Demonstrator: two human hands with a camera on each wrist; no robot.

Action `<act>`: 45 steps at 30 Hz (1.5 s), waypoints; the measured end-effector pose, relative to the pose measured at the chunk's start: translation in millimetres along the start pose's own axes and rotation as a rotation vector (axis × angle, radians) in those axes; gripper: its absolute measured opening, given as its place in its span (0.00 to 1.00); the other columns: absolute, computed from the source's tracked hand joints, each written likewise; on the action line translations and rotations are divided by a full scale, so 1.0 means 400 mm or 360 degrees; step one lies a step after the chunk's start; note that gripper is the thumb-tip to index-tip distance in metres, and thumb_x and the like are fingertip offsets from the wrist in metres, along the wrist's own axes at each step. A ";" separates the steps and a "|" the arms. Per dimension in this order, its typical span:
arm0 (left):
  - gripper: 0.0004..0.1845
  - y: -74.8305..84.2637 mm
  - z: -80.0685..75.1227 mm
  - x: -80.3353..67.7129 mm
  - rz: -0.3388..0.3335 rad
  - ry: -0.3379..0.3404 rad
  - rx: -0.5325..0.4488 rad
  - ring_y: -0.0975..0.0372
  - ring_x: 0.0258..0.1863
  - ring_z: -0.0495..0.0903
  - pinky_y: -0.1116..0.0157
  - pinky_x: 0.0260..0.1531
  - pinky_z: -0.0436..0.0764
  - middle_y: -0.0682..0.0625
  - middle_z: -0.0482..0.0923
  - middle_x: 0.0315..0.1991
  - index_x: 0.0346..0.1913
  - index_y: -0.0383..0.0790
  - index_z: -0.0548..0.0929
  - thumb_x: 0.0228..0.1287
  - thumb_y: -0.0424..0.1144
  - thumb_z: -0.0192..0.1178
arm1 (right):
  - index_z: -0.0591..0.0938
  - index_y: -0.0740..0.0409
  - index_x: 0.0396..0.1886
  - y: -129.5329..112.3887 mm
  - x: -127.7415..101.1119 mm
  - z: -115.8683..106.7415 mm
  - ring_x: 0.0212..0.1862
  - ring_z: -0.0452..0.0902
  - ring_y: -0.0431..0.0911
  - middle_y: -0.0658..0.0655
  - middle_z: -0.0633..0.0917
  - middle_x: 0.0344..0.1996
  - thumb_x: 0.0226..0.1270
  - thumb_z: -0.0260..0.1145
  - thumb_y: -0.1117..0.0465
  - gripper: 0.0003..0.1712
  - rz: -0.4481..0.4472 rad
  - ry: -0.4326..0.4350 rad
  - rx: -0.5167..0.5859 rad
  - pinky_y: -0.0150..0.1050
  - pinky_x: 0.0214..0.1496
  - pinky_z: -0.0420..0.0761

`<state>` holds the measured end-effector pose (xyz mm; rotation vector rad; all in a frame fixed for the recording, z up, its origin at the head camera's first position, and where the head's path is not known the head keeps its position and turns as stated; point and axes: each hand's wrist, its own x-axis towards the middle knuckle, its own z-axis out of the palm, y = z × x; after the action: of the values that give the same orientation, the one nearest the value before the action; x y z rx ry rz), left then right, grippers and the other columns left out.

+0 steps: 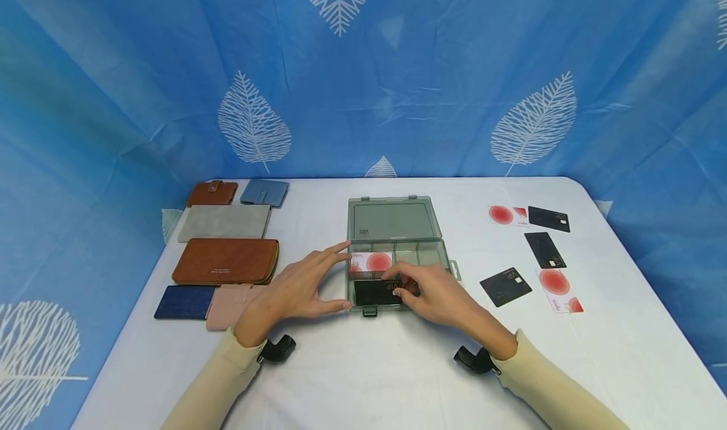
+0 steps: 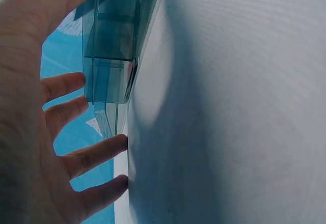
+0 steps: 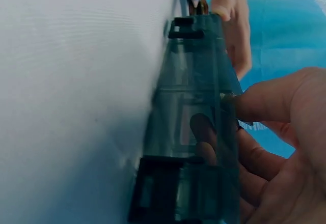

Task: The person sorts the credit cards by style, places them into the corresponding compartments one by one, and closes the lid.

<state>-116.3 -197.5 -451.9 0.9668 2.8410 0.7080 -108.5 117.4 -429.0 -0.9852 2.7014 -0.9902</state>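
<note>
A translucent grey-green compartment box (image 1: pixel 433 253) lies on the table with its lid (image 1: pixel 392 220) folded back. A red-and-white card (image 1: pixel 363 262) lies in its upper left part. My right hand (image 1: pixel 440 296) pinches the right end of a black VIP card (image 1: pixel 372 292) along the box's front row, with some fingertips down inside, seen through the wall in the right wrist view. Fingers spread, my left hand (image 1: pixel 301 288) stays at the box's left side, its fingertips right at the edge and the thumb by the front left corner.
Left of the box lie a brown wallet (image 1: pixel 224 261), a grey wallet (image 1: pixel 226 221), a navy wallet (image 1: pixel 184 302), a pink wallet (image 1: pixel 227 304), a small brown wallet (image 1: pixel 211 193) and a blue wallet (image 1: pixel 265 192). Several black cards (image 1: pixel 505 286) and red-and-white cards (image 1: pixel 559 290) lie on the right.
</note>
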 end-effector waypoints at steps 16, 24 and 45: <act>0.50 0.001 0.005 0.002 -0.0013 -0.0004 0.0022 0.47 0.76 0.71 0.39 0.62 0.80 0.52 0.56 0.87 0.81 0.47 0.71 0.62 0.69 0.72 | 0.89 0.43 0.57 0.010 -0.001 0.013 0.33 0.77 0.33 0.40 0.85 0.34 0.73 0.75 0.64 0.17 -0.0027 -0.0005 -0.0120 0.35 0.35 0.77; 0.51 0.004 0.004 0.003 -0.0031 -0.0005 0.0028 0.48 0.75 0.73 0.40 0.60 0.82 0.53 0.56 0.87 0.82 0.48 0.69 0.61 0.69 0.72 | 0.90 0.47 0.61 0.010 -0.004 0.016 0.32 0.76 0.35 0.48 0.85 0.43 0.75 0.74 0.62 0.17 -0.0146 0.0018 -0.0287 0.32 0.32 0.75; 0.51 0.004 0.004 0.002 -0.0013 0.0006 0.0026 0.47 0.75 0.72 0.40 0.61 0.82 0.53 0.56 0.87 0.82 0.47 0.69 0.62 0.68 0.72 | 0.90 0.48 0.62 0.009 -0.001 0.000 0.50 0.90 0.44 0.48 0.91 0.55 0.77 0.73 0.57 0.17 -0.0080 -0.0052 -0.0317 0.47 0.50 0.87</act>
<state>-115.7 -195.1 -452.7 0.9561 2.8571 0.6877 -110.1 119.7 -431.3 -1.0961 2.8029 -0.7154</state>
